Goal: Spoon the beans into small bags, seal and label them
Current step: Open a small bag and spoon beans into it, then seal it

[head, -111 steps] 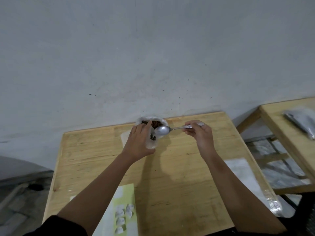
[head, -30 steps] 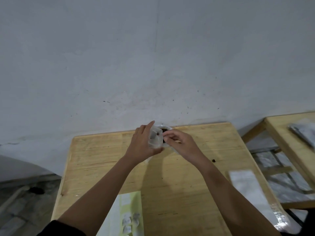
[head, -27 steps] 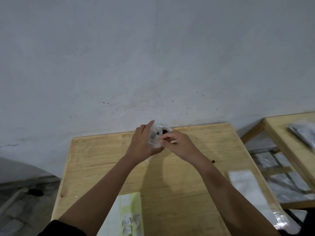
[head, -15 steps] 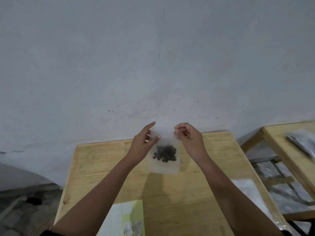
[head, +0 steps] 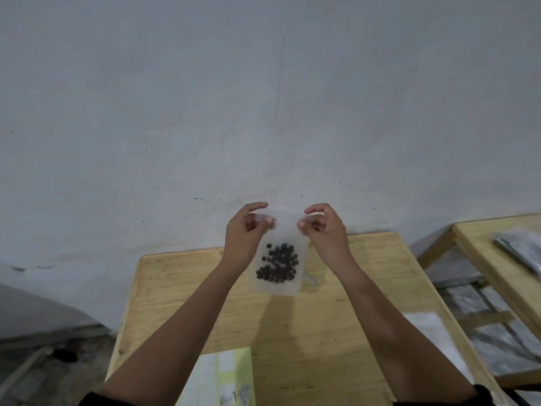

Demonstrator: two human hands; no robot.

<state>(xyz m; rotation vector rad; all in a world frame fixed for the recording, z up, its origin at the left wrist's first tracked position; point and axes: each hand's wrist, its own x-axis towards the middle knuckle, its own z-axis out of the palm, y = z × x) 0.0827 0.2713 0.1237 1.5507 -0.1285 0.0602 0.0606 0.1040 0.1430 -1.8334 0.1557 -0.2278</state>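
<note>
A small clear plastic bag (head: 288, 285) hangs upright in the air above the wooden table (head: 181, 285), with a cluster of dark beans (head: 278, 266) in its lower half. My left hand (head: 244, 235) pinches the bag's top left corner and my right hand (head: 323, 230) pinches its top right corner. The top strip is stretched flat between the two hands. A spoon tip (head: 309, 278) lies on the table just behind the bag; the bean bowl is hidden.
A green and white label sheet (head: 225, 376) lies at the table's near edge. A pile of clear bags (head: 433, 338) sits on the table's right side. A second wooden table (head: 483, 259) with a grey packet (head: 524, 250) stands to the right. A grey wall rises behind.
The spoon has left my right hand, which now holds the bag's top. Both hands lifted the bag upright, and over the last half second moved apart to the top corners.
</note>
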